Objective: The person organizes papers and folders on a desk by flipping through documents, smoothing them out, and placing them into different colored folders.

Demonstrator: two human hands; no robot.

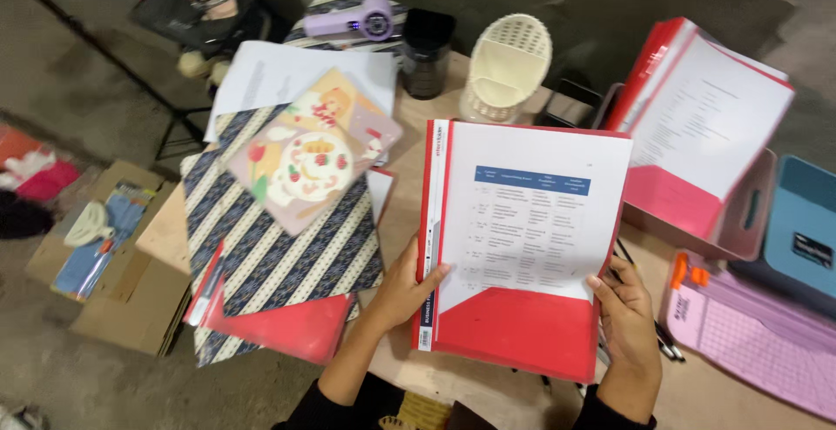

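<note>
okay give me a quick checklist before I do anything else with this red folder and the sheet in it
1. Left hand on the red folder at its spine edge: ok.
2. Right hand on the folder's right edge: ok.
3. Printed sheet lying flat inside the folder: ok.
4. Sheet fastened to the spine: cannot tell.
5. Space to the right: not ok, pens and a pink cutting mat lie close.
6. Folder fully on the table: not ok, its lower edge overhangs.

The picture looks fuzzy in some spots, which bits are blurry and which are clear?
Head view: the red folder and its white page, held by the left hand and right hand, are fairly sharp, though the print is too small to read; the cartoon picture card looks smeared; the floor at the edges is dim.
</note>
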